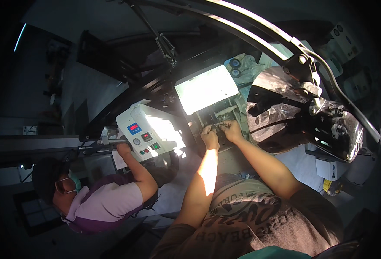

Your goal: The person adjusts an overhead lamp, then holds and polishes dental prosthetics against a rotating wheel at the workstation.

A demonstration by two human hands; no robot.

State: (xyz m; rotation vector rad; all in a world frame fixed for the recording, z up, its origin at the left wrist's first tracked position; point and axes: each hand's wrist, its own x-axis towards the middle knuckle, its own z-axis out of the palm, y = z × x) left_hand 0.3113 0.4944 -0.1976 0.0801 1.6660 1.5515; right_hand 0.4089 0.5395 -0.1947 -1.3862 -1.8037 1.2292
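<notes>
Both my hands meet in front of a white-topped machine (205, 88), just below its brightly lit cover. My left hand (210, 138) is closed, its fingers bent over a small dark thing I cannot make out. Close beside it, my right hand (232, 131) is also closed, thumb and fingers pinched toward the same dark spot. Pale bars (226, 111) stick out under the cover, just beyond my fingers. Deep shadow around the fingertips hides the shape of what they hold.
At left, a co-worker (108, 194) reaches to a white control box (149, 131) with red displays and buttons. A large plastic-wrapped lamp head (281, 112) hangs close to my right arm from a curved arm (259, 32). Clear plastic bags (246, 71) lie behind the machine.
</notes>
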